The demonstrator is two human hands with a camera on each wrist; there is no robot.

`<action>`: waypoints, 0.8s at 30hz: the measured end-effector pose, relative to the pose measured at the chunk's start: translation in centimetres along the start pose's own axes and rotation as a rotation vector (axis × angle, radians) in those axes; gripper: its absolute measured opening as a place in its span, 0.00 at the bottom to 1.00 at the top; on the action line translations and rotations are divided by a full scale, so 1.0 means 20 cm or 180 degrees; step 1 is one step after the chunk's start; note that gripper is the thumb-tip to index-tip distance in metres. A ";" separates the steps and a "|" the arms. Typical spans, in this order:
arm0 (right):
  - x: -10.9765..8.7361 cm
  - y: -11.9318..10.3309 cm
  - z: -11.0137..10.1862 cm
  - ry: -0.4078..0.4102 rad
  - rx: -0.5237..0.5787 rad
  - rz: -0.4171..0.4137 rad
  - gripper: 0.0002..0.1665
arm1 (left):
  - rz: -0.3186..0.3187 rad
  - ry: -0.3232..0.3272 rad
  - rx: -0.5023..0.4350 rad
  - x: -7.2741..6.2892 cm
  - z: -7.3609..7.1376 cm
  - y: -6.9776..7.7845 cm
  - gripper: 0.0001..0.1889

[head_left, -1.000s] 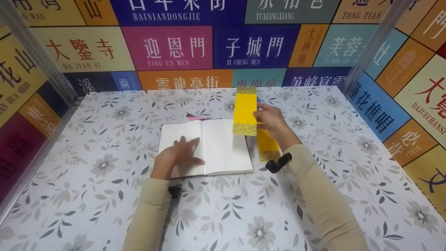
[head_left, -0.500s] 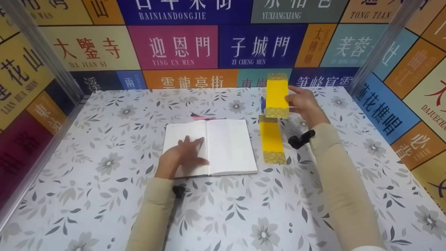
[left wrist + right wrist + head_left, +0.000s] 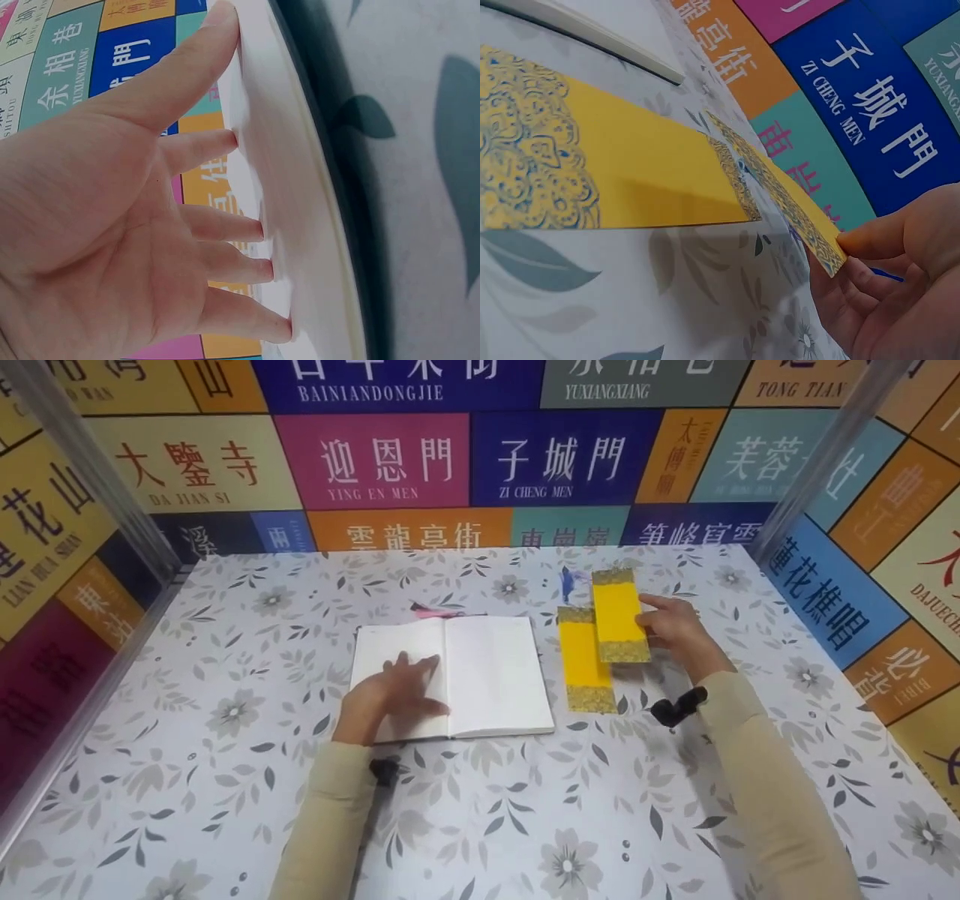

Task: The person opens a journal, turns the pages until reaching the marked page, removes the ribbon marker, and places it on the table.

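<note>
An open notebook (image 3: 499,675) with blank white pages lies on the table. My left hand (image 3: 390,690) rests on its left page, fingers spread; in the left wrist view the fingertips (image 3: 279,328) press the paper near the page edge. To the right of the notebook, a yellow bookmark (image 3: 585,652) with ornate patterned ends lies flat. My right hand (image 3: 675,630) pinches a second yellow bookmark (image 3: 619,611) by its right edge, thumb on top and fingers beneath. It overlaps the lying bookmark's right side in the head view, and the right wrist view shows it tilted above the cloth.
A pink tassel (image 3: 435,613) sticks out behind the notebook's top edge. Beyond the lying bookmark is a blue tassel (image 3: 567,585). The floral tablecloth (image 3: 480,825) runs back to colourful panels (image 3: 375,461) with Chinese lettering, and clear posts (image 3: 817,457) stand at the corners.
My right hand has carried the held bookmark from over the notebook's right page to the right, then lowered it beside the lying one. The left hand stays on the page.
</note>
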State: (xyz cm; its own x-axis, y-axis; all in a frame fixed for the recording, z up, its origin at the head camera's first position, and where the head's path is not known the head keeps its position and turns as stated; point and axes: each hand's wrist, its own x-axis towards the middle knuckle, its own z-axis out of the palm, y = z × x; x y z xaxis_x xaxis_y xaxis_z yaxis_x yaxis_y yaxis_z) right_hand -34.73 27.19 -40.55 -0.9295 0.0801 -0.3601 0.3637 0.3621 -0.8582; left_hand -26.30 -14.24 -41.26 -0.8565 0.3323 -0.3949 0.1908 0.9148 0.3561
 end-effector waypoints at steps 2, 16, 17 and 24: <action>-0.02 0.03 0.00 0.0000 -0.0086 -0.0005 0.38 | 0.0014 0.0019 0.0001 0.00 0.01 0.00 0.48; -0.11 0.18 -0.01 0.0031 -0.0904 0.0075 0.40 | -0.0046 0.0003 0.0016 -0.01 -0.01 0.01 0.47; -0.11 0.19 -0.01 0.0073 -0.1006 0.0087 0.41 | -0.0057 -0.0007 0.0006 -0.01 0.00 0.01 0.47; -0.16 0.23 0.02 0.0112 -0.1763 -0.0115 0.49 | -0.0047 0.0000 0.0068 0.00 0.01 0.00 0.47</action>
State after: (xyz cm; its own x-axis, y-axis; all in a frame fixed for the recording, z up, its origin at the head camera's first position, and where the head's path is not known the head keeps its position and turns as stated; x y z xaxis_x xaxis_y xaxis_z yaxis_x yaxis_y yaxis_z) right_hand -30.13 28.27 -43.51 -0.9458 0.0861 -0.3132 0.2535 0.7986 -0.5458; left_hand -26.22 -14.13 -41.45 -0.8593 0.3188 -0.4000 0.1884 0.9243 0.3320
